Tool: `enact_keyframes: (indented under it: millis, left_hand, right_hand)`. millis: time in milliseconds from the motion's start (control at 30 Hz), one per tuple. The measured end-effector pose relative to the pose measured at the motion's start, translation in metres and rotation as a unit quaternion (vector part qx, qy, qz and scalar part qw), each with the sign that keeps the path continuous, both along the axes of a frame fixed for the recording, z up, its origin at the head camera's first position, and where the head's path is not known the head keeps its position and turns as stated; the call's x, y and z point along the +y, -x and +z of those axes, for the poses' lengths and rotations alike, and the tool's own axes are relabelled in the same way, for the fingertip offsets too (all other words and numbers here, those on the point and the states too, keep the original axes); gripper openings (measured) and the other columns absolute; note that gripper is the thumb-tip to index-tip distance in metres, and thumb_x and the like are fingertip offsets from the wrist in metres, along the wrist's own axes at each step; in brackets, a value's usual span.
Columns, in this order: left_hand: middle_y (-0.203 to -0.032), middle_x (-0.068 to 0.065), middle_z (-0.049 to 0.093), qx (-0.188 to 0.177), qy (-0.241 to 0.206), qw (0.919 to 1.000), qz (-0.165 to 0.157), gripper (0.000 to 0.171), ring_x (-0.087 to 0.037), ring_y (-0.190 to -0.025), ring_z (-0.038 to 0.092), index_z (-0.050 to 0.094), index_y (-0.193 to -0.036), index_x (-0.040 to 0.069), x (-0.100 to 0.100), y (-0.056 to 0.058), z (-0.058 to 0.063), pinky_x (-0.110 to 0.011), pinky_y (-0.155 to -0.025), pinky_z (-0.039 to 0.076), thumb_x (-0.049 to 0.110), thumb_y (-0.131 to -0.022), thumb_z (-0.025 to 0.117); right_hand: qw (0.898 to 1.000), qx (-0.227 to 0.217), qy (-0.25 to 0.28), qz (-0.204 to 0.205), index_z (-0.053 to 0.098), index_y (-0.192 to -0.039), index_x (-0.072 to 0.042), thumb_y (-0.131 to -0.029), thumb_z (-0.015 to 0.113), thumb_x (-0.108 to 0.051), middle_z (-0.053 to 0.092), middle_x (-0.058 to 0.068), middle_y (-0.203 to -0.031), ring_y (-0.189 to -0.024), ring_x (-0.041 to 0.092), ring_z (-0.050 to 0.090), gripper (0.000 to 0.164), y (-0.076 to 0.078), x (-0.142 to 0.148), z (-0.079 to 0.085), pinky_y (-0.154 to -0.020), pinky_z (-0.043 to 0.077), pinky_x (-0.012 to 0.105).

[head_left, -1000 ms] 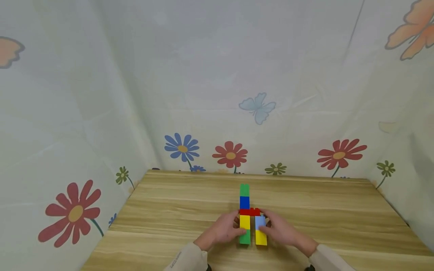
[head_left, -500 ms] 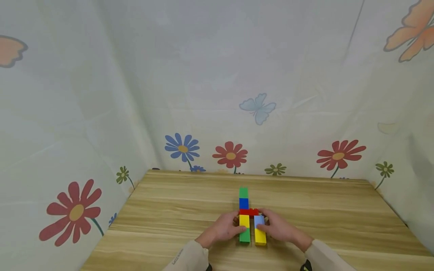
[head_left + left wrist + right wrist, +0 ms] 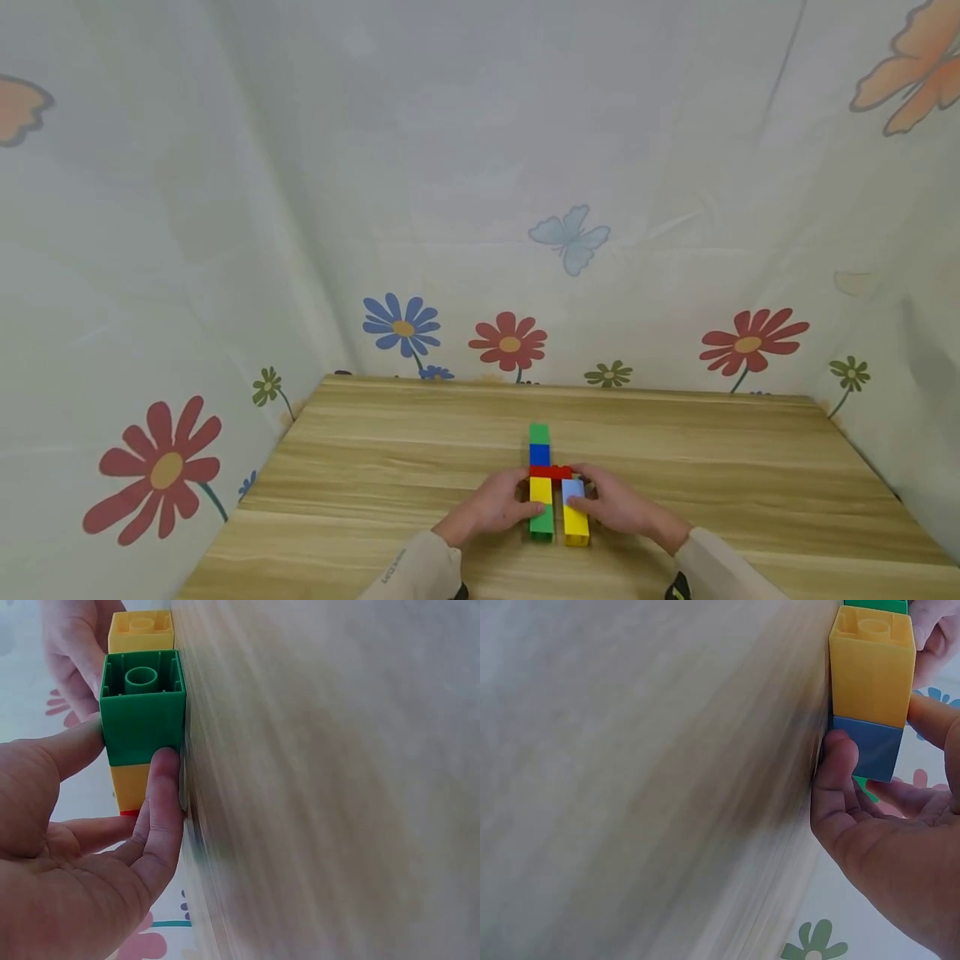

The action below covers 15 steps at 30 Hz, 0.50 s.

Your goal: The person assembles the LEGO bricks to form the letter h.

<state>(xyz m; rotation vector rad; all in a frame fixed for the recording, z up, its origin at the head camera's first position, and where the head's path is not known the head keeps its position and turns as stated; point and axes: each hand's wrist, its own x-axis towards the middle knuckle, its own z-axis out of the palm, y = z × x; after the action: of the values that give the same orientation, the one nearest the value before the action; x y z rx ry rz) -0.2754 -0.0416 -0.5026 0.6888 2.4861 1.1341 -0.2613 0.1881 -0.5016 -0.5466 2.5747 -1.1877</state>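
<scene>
Toy building blocks form one joined shape held low over the table. Its left column runs from a far green block (image 3: 539,434) through a dark blue block (image 3: 539,455), a long red block (image 3: 552,472) and a yellow block (image 3: 541,490) to a near green block (image 3: 142,727). Right of it, a light blue block (image 3: 573,489) joins a yellow block (image 3: 871,671). My left hand (image 3: 491,504) grips the left column, thumb on top, fingers beneath. On the right column, my right hand (image 3: 618,502) has the same hold. Hollow undersides of both near blocks face me.
The wood-grain table (image 3: 390,450) spreads out around both hands. A pale cloth (image 3: 450,167) printed with flowers and butterflies hangs behind and along the sides. Sleeves (image 3: 423,571) cover both forearms.
The far end of the block shape has come nearer and looks shorter, and the hollow near ends now show: the shape has tilted. Both hands keep their grip, almost in place.
</scene>
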Motion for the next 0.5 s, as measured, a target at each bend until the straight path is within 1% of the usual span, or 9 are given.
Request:
enact_keyframes:
  millis: [167,233,300,400,500]
  left_hand:
    - [-0.109,0.006,0.06,0.0,0.001,1.0,-0.003,0.042,-0.012,-0.089,0.052,0.057,-0.122,0.012,-0.0014,-0.0012,0.0037,-0.036,-0.09,0.046,0.03,-0.087,0.069]
    - [-0.108,0.006,0.06,0.003,0.002,1.0,-0.004,0.041,-0.012,-0.089,0.052,0.057,-0.122,0.012,-0.0016,-0.0017,0.0046,-0.036,-0.09,0.046,0.03,-0.087,0.069]
    - [-0.106,0.007,0.06,0.008,0.005,1.0,-0.004,0.04,-0.011,-0.088,0.052,0.058,-0.12,0.012,-0.002,-0.0019,0.0052,-0.035,-0.089,0.046,0.03,-0.086,0.07]
    - [-0.103,0.007,0.06,0.011,0.003,0.9999,-0.007,0.038,-0.011,-0.085,0.051,0.059,-0.119,0.012,-0.0018,-0.0026,0.0048,-0.03,-0.083,0.046,0.028,-0.086,0.07]
    - [-0.102,0.005,0.06,0.008,0.002,0.9999,-0.006,0.038,-0.013,-0.085,0.052,0.059,-0.118,0.011,-0.0026,-0.0041,0.0056,-0.03,-0.079,0.046,0.027,-0.086,0.071]
  right_hand:
    - [1.0,0.004,0.001,0.004,0.042,-0.136,0.002,-0.093,0.061,-0.028,0.054,0.011,-0.117,-0.092,0.021,0.051,0.055,-0.001,0.0005,0.0018,-0.081,0.046,0.041]
    - [1.0,0.007,0.001,0.006,0.042,-0.135,0.003,-0.093,0.061,-0.028,0.054,0.011,-0.118,-0.093,0.021,0.051,0.055,-0.0014,0.0002,0.0032,-0.082,0.046,0.042]
    - [1.0,0.008,0.001,0.006,0.042,-0.135,0.004,-0.093,0.061,-0.027,0.054,0.013,-0.118,-0.093,0.022,0.051,0.056,-0.0017,-0.0002,0.0042,-0.083,0.045,0.043]
    - [1.0,0.006,-0.003,0.006,0.042,-0.136,0.005,-0.093,0.061,-0.028,0.054,0.015,-0.121,-0.095,0.023,0.051,0.056,-0.0022,0.0002,0.004,-0.085,0.045,0.045]
    - [1.0,-0.001,-0.003,0.003,0.041,-0.136,0.004,-0.093,0.062,-0.029,0.053,0.016,-0.122,-0.097,0.023,0.052,0.058,-0.0035,0.0019,0.0027,-0.086,0.046,0.045]
